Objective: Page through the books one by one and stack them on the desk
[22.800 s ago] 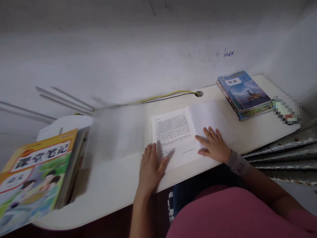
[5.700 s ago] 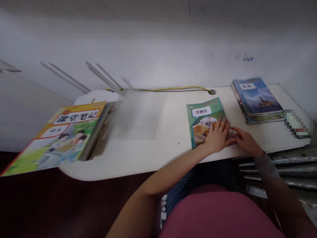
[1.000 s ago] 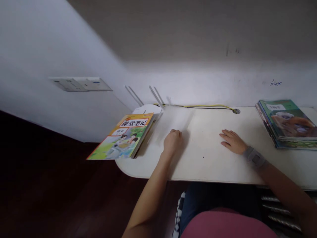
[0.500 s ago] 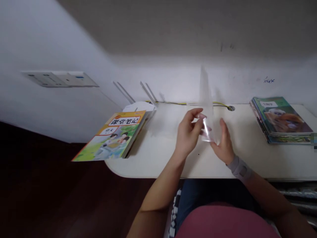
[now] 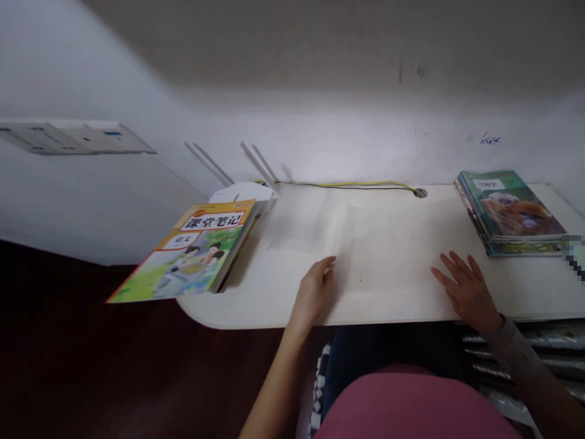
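A clear plastic sheet (image 5: 388, 244) lies on the white desk (image 5: 256, 308), faintly visible, with a blurred fold line near its left part. My left hand (image 5: 314, 292) rests at the near left of the sheet, fingers loosely curved and nothing seen in them. Past the sheet's right side, my right hand (image 5: 468, 292) is over the desk with its fingers spread, holding nothing. The sheet's exact edges are hard to make out.
A stack of books with a yellow and green cover (image 5: 192, 250) overhangs the desk's left end, beside a white router (image 5: 242, 192) with antennas. Another book stack (image 5: 516, 210) lies at the right. A yellow cable (image 5: 361, 183) runs along the wall to a hole (image 5: 420, 193).
The plastic sheet was upright between my hands and now lies flat. Both hands have moved apart and closer to the desk's front edge. The view has shifted slightly right.
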Demonstrator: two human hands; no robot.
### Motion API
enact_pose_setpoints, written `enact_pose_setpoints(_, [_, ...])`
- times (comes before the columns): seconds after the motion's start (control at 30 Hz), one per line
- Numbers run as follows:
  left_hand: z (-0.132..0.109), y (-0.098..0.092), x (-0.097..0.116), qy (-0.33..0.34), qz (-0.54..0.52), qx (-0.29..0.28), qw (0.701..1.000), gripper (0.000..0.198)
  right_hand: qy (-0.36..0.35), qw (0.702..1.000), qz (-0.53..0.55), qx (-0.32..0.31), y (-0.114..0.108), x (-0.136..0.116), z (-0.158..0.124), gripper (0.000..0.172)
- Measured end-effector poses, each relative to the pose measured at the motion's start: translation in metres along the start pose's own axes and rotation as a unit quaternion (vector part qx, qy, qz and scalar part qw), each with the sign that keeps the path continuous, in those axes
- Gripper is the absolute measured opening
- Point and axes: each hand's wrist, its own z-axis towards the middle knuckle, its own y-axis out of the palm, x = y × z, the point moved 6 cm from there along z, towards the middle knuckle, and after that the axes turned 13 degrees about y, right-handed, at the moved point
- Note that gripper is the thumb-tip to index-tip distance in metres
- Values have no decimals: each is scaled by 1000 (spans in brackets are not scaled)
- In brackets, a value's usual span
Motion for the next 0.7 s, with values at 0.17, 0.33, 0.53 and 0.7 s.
enact_pose_setpoints(0.17, [-11,17,2,1,187,-65,980,40,-7,996,11,-93,35,8,-14,39])
enact_pose_setpoints(0.33, [-11,23,6,4,253,-103,962,41,-18,992,10,-121,37,10,-13,46])
enact_pose_setpoints(0.53, [9,-21,-14,58,213,-27,975,36,-34,993,19,-108,28,13,8,43])
enact_pose_setpoints(0.7, [26,-152,-89,-58,282,154,945,36,-76,994,24,-79,34,3,31,49])
